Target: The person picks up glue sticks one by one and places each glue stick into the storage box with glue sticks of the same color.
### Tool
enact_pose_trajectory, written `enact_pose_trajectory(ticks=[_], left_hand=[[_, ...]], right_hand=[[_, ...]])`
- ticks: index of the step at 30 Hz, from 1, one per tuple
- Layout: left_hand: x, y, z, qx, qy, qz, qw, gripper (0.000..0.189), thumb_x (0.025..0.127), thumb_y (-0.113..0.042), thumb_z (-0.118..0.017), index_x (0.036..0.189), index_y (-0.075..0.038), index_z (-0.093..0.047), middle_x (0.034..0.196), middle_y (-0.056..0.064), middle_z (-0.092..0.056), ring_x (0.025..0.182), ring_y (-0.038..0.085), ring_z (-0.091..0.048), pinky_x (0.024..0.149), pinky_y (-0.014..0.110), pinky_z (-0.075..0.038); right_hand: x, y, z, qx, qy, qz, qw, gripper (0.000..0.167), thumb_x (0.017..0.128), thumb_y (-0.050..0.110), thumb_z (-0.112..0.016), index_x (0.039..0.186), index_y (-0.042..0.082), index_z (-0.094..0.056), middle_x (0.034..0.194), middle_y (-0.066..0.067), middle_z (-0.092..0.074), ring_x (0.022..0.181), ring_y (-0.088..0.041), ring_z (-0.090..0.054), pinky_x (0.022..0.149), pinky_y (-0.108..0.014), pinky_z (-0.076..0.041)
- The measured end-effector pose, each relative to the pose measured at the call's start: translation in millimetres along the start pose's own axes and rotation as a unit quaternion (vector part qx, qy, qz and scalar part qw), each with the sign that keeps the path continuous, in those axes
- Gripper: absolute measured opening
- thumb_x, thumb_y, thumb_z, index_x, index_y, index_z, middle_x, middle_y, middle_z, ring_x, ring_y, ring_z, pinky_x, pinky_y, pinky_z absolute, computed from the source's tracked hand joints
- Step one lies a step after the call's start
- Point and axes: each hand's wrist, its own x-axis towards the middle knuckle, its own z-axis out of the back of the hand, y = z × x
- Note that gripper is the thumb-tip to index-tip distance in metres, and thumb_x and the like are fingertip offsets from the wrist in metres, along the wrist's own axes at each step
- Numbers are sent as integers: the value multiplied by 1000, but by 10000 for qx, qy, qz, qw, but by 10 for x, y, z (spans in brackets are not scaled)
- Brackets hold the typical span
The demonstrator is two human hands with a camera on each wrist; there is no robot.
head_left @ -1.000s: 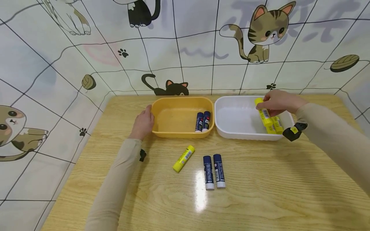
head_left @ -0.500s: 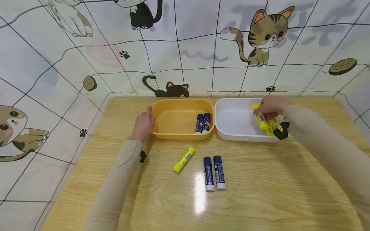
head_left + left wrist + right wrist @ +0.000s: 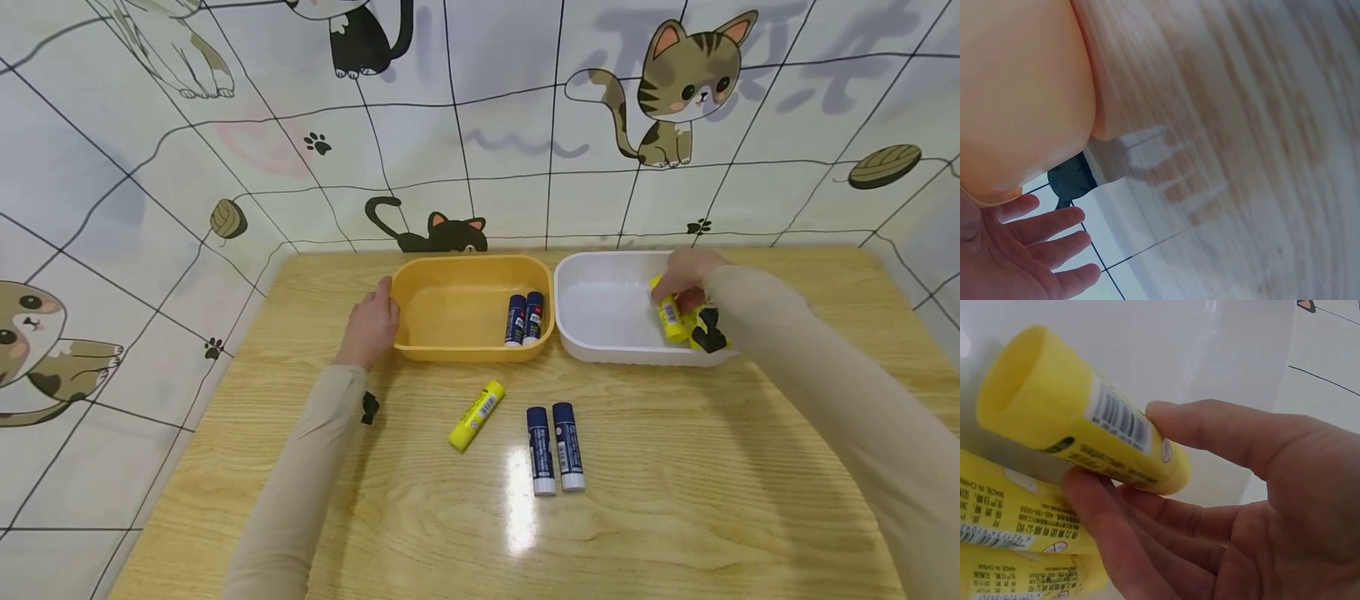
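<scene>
My right hand [image 3: 688, 273] pinches a yellow glue stick [image 3: 1063, 403] between thumb and fingers, low inside the white tray [image 3: 600, 308]. Beside it in the right wrist view lie two more yellow glue sticks [image 3: 1016, 509], side by side; the hand and wrist camera partly cover them in the head view. My left hand [image 3: 371, 325] is at the left end of the orange tray [image 3: 450, 312], fingers extended and touching its rim in the left wrist view. Two dark blue glue sticks [image 3: 524, 318] lean at that tray's right end.
On the wooden table [image 3: 660, 500], in front of the trays, lie a loose yellow glue stick [image 3: 477, 416] and two blue glue sticks with white ends [image 3: 555, 448]. The trays stand side by side near the back wall [image 3: 510, 200], which carries cat drawings.
My right hand has moved left and down within the white tray, bringing the yellow glue stick lower, near the tray floor. The left hand stays at the orange tray.
</scene>
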Motion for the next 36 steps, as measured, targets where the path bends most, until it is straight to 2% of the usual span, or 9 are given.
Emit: enact_pose_trajectory(ticks=[5, 11, 17, 23, 26, 31, 36], left_hand=[[-6, -2, 2, 35, -105, -121, 9999, 46, 103, -12, -31, 145, 6, -28, 127, 34, -51, 115, 48, -50, 104, 58, -29], [-6, -3, 0, 22, -88, -121, 9999, 46, 103, -12, -30, 145, 6, -28, 125, 35, -52, 113, 48, -51, 102, 57, -31], [-10, 3, -2, -7, -46, -86, 10000, 46, 103, -13, -30, 145, 6, -28, 126, 34, -51, 114, 48, -51, 103, 57, -31], [-12, -1, 9, -32, 2, -44, 10000, 47, 103, -13, -30, 146, 6, -27, 128, 34, -50, 116, 48, -49, 104, 56, -29], [-8, -4, 11, -56, -9, -55, 10000, 47, 103, -13, -30, 146, 6, -27, 128, 34, -50, 116, 48, -50, 105, 56, -29], [0, -1, 10, -72, -37, -78, 9999, 47, 103, -13, -30, 146, 6, -27, 129, 34, -50, 116, 47, -50, 104, 56, -30], [-1, -1, 12, -46, -20, -66, 10000, 47, 103, -13, -30, 146, 7, -27, 128, 34, -50, 116, 47, -50, 104, 56, -30]], right_hand=[[13, 31, -12, 136, 458, -125, 9988, 39, 86, 16, -70, 101, -15, -49, 75, -16, -67, 57, -15, -65, 58, -23, -53], [-43, 63, -28, -301, 700, 9, 9971, 34, 87, 17, -68, 93, -14, -56, 66, -12, -68, 55, -14, -66, 54, -20, -49], [-87, 63, -16, -559, 527, -25, 9970, 26, 84, 12, -65, 87, -13, -60, 59, -6, -65, 47, -7, -60, 50, -15, -45], [-158, 97, -26, -757, 286, -7, 9967, 35, 84, 15, -67, 99, -13, -51, 61, -6, -63, 47, -8, -59, 50, -16, -46], [-211, 117, -44, -919, 152, 178, 9955, 37, 85, 19, -67, 100, -10, -50, 61, -6, -62, 49, -10, -59, 52, -20, -47], [-353, 200, -98, -1283, -134, 589, 9899, 29, 85, 25, -66, 85, -2, -55, 59, -4, -61, 49, -13, -59, 61, -29, -47], [-482, 323, -197, -1471, -377, 946, 9839, 29, 86, 28, -66, 80, 1, -56, 59, -4, -60, 50, -13, -54, 58, -30, -42]])
